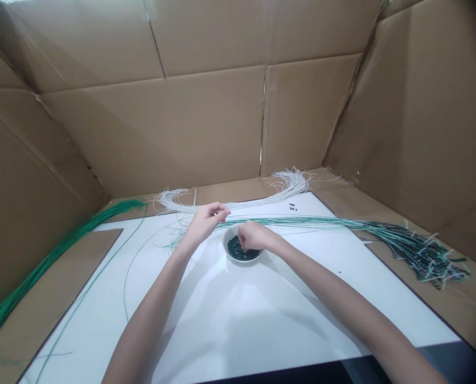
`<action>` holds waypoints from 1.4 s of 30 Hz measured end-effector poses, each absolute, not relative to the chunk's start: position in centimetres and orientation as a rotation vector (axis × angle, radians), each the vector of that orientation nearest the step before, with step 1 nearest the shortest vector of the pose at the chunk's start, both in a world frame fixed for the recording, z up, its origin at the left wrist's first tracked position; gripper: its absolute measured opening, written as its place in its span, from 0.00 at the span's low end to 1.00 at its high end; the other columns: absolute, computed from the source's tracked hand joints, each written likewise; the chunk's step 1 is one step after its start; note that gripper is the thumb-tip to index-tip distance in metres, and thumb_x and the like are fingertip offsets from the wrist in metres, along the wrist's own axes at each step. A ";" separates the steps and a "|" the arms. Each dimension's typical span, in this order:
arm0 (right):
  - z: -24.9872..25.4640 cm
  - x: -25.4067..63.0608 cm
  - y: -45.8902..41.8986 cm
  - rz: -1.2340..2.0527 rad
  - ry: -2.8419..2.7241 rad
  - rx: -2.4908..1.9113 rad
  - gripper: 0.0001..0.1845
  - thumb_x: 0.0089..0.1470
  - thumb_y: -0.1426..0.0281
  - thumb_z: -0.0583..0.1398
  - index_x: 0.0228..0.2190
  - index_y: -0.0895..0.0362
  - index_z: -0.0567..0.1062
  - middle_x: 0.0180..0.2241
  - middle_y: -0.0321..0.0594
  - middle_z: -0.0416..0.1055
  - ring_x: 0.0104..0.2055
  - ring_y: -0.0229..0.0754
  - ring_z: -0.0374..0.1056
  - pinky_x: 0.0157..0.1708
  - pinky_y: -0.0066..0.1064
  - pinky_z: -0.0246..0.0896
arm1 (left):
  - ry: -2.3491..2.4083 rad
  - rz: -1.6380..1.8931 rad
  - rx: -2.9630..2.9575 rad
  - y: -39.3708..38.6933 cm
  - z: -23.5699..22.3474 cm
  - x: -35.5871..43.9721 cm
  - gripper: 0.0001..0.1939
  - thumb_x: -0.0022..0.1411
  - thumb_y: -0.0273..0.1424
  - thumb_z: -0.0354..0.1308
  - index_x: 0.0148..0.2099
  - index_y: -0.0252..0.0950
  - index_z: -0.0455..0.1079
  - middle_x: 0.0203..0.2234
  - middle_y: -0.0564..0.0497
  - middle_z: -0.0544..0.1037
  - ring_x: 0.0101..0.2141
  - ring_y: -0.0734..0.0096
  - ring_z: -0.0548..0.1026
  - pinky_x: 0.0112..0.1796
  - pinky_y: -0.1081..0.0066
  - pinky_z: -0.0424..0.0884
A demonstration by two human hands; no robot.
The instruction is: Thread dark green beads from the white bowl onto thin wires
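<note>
A small white bowl (243,261) full of tiny dark green pieces (235,249) stands on the white board. My right hand (254,236) reaches into it from the right, fingertips bent down and together among the pieces; what they grip is hidden. Just left of the bowl and above the board, my left hand (209,220) has thumb and fingers closed in a pinch. Anything between them is too small to make out. Behind both hands a bundle of thin green strands (302,221) runs across the board, its left ends fanning out beside my left wrist.
White strands (296,184) curve along the back. A thick green bundle (57,261) lies at left; strands with dark pieces and white ends (426,256) pile up at right. Several dark bits (292,207) lie on the white board (238,325). Cardboard walls (182,133) surround the board.
</note>
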State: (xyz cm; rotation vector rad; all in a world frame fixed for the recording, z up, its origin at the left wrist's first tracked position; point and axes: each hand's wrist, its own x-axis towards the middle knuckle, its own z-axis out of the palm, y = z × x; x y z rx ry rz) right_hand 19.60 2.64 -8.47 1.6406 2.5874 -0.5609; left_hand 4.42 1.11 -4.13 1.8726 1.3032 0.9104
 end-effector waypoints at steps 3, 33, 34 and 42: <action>-8.0 20.4 2.9 -0.607 2.653 1.648 0.07 0.33 0.76 0.60 0.22 0.58 0.76 0.26 0.43 0.75 0.27 0.41 0.70 0.22 0.24 0.57 | 1.287 0.924 1.842 1.0 -4.0 4.5 0.11 0.53 0.37 0.51 0.30 0.34 0.67 0.18 0.55 0.67 0.22 0.76 0.61 0.24 0.75 0.54; -4.8 21.9 1.9 -1.705 3.239 1.858 0.09 0.40 0.67 0.61 0.24 0.61 0.76 0.23 0.39 0.72 0.23 0.35 0.66 0.24 0.27 0.64 | 1.084 0.977 1.615 0.6 -3.8 4.8 0.10 0.53 0.36 0.53 0.28 0.34 0.66 0.22 0.55 0.67 0.23 0.78 0.59 0.26 0.74 0.54; -4.8 22.0 1.9 -1.698 3.242 1.856 0.09 0.40 0.66 0.61 0.24 0.61 0.76 0.23 0.39 0.72 0.23 0.35 0.65 0.24 0.27 0.63 | 1.080 0.980 1.616 0.6 -3.8 4.8 0.10 0.53 0.36 0.53 0.29 0.34 0.67 0.22 0.55 0.67 0.23 0.78 0.60 0.26 0.74 0.54; -4.9 22.0 1.8 -1.630 3.256 1.890 0.11 0.41 0.65 0.61 0.24 0.61 0.76 0.22 0.39 0.72 0.22 0.35 0.65 0.24 0.27 0.61 | 1.067 1.000 1.616 0.9 -4.2 4.8 0.10 0.54 0.36 0.53 0.29 0.34 0.66 0.22 0.54 0.69 0.21 0.79 0.58 0.24 0.75 0.54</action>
